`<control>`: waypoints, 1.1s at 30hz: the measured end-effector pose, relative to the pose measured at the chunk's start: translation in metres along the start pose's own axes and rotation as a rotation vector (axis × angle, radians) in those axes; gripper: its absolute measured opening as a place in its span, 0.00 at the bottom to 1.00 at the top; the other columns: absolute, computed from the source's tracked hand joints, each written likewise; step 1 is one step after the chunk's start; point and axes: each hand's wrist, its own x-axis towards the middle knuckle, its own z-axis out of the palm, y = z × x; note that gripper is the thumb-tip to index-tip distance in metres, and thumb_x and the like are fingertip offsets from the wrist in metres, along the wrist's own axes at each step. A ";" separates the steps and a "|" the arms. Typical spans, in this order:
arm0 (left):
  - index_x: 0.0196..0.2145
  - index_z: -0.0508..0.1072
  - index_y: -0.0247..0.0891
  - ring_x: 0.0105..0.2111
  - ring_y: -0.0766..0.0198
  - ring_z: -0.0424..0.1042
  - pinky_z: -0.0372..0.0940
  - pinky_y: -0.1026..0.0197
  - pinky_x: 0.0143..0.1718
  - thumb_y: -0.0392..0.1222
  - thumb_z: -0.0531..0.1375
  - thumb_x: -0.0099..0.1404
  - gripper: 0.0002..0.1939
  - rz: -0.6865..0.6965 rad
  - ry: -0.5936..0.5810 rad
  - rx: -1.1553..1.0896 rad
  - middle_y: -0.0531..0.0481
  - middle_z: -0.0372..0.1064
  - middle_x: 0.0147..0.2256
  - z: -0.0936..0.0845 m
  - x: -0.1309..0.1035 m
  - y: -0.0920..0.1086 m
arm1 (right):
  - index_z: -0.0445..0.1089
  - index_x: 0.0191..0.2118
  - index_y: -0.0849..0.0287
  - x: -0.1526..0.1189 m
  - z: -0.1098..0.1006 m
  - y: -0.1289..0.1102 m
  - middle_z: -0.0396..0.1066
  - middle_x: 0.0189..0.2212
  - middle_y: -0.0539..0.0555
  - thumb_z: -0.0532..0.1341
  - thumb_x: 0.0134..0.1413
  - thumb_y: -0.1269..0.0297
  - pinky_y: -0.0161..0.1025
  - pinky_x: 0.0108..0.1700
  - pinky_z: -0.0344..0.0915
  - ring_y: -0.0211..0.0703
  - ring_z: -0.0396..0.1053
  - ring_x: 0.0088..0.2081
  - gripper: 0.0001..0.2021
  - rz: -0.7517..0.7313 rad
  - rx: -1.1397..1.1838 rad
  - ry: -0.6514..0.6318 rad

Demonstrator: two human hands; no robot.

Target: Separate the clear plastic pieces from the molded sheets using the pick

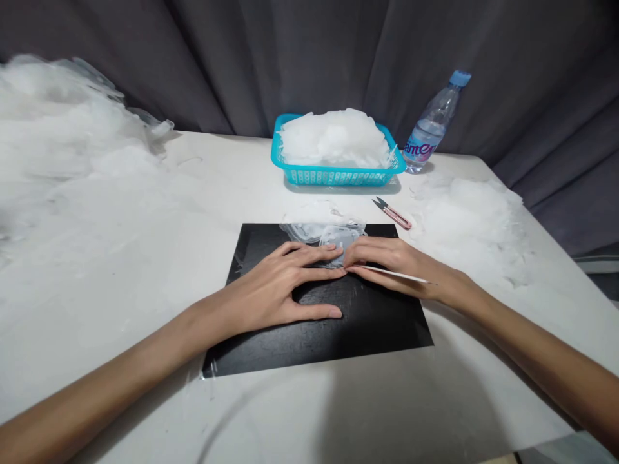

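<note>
My left hand [285,283] lies flat with fingers spread on a black mat [338,335]. Its fingertips press on a small translucent, whitish piece [333,237] near the mat's far edge. Facing it from the right, my right hand [387,261] pinches a thin white stick [399,275], whose tail end slants back towards the wrist. The stick's tip is hidden by the fingers, close to the translucent piece's near edge. Another filmy translucent piece [302,231] lies just beside it, overlapping the far edge of the mat.
Past the mat stands a turquoise basket [338,175] heaped with white translucent pieces. Small pink-handled thread snips [394,214] lie nearer. A water bottle [430,132] stands behind right. Piles of white translucent material [62,129] lie left and right [476,222] on the white table [232,167].
</note>
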 end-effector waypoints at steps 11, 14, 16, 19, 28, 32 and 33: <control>0.67 0.69 0.50 0.70 0.49 0.60 0.50 0.48 0.70 0.68 0.57 0.71 0.34 -0.034 -0.064 0.028 0.48 0.55 0.72 -0.006 0.000 0.003 | 0.71 0.44 0.59 -0.003 -0.024 -0.010 0.73 0.41 0.56 0.53 0.76 0.64 0.39 0.44 0.64 0.44 0.70 0.41 0.11 0.055 0.002 -0.099; 0.68 0.67 0.51 0.71 0.49 0.59 0.49 0.48 0.70 0.68 0.57 0.71 0.34 -0.032 -0.073 0.030 0.49 0.54 0.72 -0.006 0.001 0.003 | 0.71 0.45 0.58 -0.004 -0.023 -0.007 0.74 0.42 0.55 0.54 0.75 0.62 0.39 0.45 0.65 0.44 0.71 0.42 0.10 0.091 0.055 -0.058; 0.68 0.67 0.50 0.71 0.49 0.58 0.48 0.48 0.70 0.68 0.57 0.71 0.35 -0.030 -0.075 0.028 0.49 0.53 0.72 -0.006 0.000 0.002 | 0.72 0.45 0.57 -0.004 -0.019 -0.005 0.75 0.43 0.55 0.55 0.75 0.61 0.40 0.46 0.65 0.45 0.72 0.43 0.10 0.087 0.057 -0.027; 0.69 0.66 0.51 0.72 0.49 0.56 0.48 0.47 0.70 0.68 0.56 0.72 0.35 -0.029 -0.074 0.019 0.48 0.52 0.72 -0.004 -0.001 0.001 | 0.72 0.46 0.57 -0.003 -0.014 -0.003 0.76 0.43 0.55 0.55 0.75 0.60 0.41 0.47 0.66 0.46 0.73 0.44 0.10 0.061 0.014 -0.008; 0.67 0.68 0.52 0.71 0.49 0.58 0.51 0.46 0.69 0.64 0.57 0.74 0.30 -0.015 -0.039 0.020 0.47 0.56 0.72 -0.003 -0.003 0.000 | 0.70 0.48 0.59 -0.002 -0.003 -0.003 0.75 0.44 0.56 0.51 0.77 0.63 0.39 0.43 0.68 0.43 0.75 0.43 0.11 -0.044 -0.263 0.014; 0.61 0.75 0.51 0.67 0.48 0.63 0.57 0.45 0.66 0.54 0.58 0.76 0.20 -0.014 0.065 0.046 0.45 0.58 0.71 -0.001 -0.004 0.002 | 0.70 0.54 0.63 0.002 0.015 0.003 0.76 0.49 0.61 0.51 0.76 0.65 0.43 0.44 0.72 0.49 0.77 0.47 0.13 -0.135 -0.644 0.089; 0.59 0.77 0.50 0.66 0.47 0.64 0.59 0.44 0.64 0.49 0.57 0.77 0.17 -0.018 0.112 0.057 0.43 0.60 0.70 0.000 -0.005 0.005 | 0.71 0.53 0.64 0.003 0.019 0.004 0.77 0.49 0.62 0.51 0.76 0.66 0.44 0.45 0.73 0.49 0.77 0.47 0.13 -0.163 -0.727 0.094</control>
